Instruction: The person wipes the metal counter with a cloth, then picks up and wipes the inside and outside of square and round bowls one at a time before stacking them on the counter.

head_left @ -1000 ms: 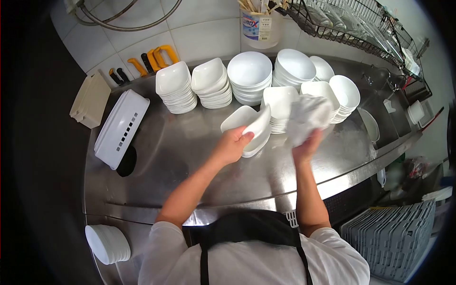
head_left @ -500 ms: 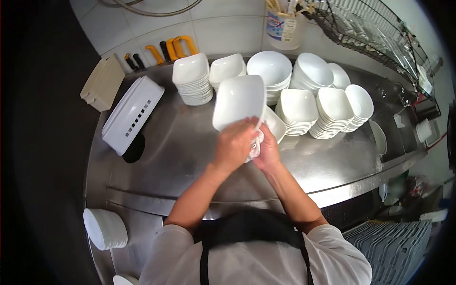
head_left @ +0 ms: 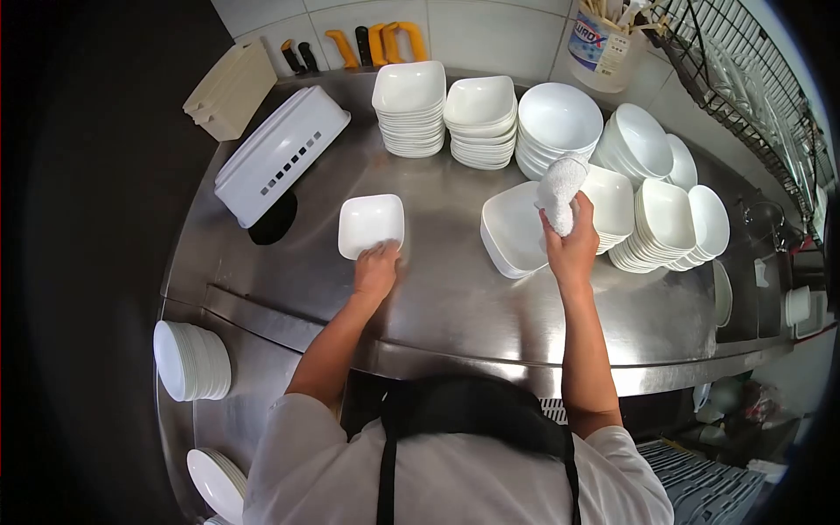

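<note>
At the left middle of the steel counter is a white square bowl [head_left: 371, 219]. My left hand [head_left: 378, 269] grips its near rim, fingers over the edge. My right hand [head_left: 573, 241] is raised, closed around a bunched white cloth [head_left: 563, 182]. Beneath and left of the cloth stands a larger white square bowl [head_left: 507, 232], partly covered by it. Right behind my right hand is a stack of square bowls [head_left: 612, 206], partly hidden.
Stacks of square bowls [head_left: 409, 92] and round bowls [head_left: 560, 118] line the counter's back. An upturned white basket [head_left: 280, 157] lies at the left. Yellow-handled tools [head_left: 398, 42] lean by the wall. Plates [head_left: 192, 360] stand at lower left. A wire rack [head_left: 744, 87] hangs upper right.
My hands have separated. The left has carried a bowl down to the left of the counter; the right has moved right with the cloth. The view has shifted, so the stacks appear farther right.
</note>
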The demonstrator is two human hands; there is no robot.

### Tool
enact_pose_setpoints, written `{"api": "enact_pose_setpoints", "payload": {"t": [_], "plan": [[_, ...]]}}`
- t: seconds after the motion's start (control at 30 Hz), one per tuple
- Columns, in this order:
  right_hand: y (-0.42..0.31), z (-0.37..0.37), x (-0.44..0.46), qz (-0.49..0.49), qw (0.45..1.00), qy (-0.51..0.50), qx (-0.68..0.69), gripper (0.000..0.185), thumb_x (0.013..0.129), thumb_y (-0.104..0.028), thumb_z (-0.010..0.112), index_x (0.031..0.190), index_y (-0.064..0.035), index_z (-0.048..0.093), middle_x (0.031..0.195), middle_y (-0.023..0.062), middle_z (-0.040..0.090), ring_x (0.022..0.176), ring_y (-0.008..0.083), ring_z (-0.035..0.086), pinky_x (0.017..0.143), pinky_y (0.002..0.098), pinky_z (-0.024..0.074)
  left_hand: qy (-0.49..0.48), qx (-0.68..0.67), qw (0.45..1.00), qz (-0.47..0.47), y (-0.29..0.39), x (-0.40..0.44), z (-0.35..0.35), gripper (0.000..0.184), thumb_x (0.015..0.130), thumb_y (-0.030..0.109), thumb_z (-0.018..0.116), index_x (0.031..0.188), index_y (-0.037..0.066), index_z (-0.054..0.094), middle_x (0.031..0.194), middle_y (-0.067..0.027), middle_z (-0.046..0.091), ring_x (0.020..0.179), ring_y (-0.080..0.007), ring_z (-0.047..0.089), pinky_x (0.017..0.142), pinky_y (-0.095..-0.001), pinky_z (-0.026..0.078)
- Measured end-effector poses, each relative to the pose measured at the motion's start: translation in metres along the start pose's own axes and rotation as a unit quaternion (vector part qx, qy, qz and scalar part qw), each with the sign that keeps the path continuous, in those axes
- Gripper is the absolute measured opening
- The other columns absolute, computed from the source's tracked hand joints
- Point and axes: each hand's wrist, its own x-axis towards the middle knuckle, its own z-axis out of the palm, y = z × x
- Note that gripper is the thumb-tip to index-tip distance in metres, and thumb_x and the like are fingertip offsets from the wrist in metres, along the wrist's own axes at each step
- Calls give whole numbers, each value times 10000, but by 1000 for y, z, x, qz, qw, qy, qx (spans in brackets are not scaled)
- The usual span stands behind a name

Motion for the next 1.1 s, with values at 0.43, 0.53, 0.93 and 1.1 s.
{"api": "enact_pose_setpoints", "payload": {"t": [0.43, 0.53, 0.93, 1.1], "plan": [[42, 48, -5, -84, 945, -293, -122, 740, 898, -583, 535, 1282, 49, 572, 1317, 335, 531, 1306, 472, 446, 1107, 478, 331, -62, -361, 927, -82, 205, 45, 8, 1350, 672, 471, 859, 1506, -75, -53, 1521, -309, 265, 1428, -432, 272, 1149, -612, 156], [-1, 18, -1, 54, 914, -402, -4, 675, 905, -542, 568, 1201, 63, 619, 1263, 353, 559, 1273, 476, 469, 1095, 469, 336, -83, -334, 937, -63, 207, 53, 25, 1397, 649, 467, 875, 1494, -86, -90, 1525, -305, 245, 1419, -436, 282, 1148, -602, 163], [31, 41, -12, -99, 954, -247, -136, 599, 947, -563, 448, 1067, -38, 712, 1290, 332, 531, 1191, 449, 521, 969, 513, 414, -71, -398, 912, -67, 201, 62, -20, 1392, 642, 269, 905, 1517, -7, -142, 1487, -306, 282, 1343, -454, 361, 1114, -502, 315], [1, 17, 4, 125, 956, -263, 38, 508, 941, -468, 533, 967, 8, 709, 857, 279, 669, 860, 432, 644, 793, 493, 472, -39, -372, 927, -36, 203, 55, -25, 1364, 675, 361, 878, 1507, -62, -117, 1515, -310, 297, 1417, -429, 307, 1168, -592, 105]]}}
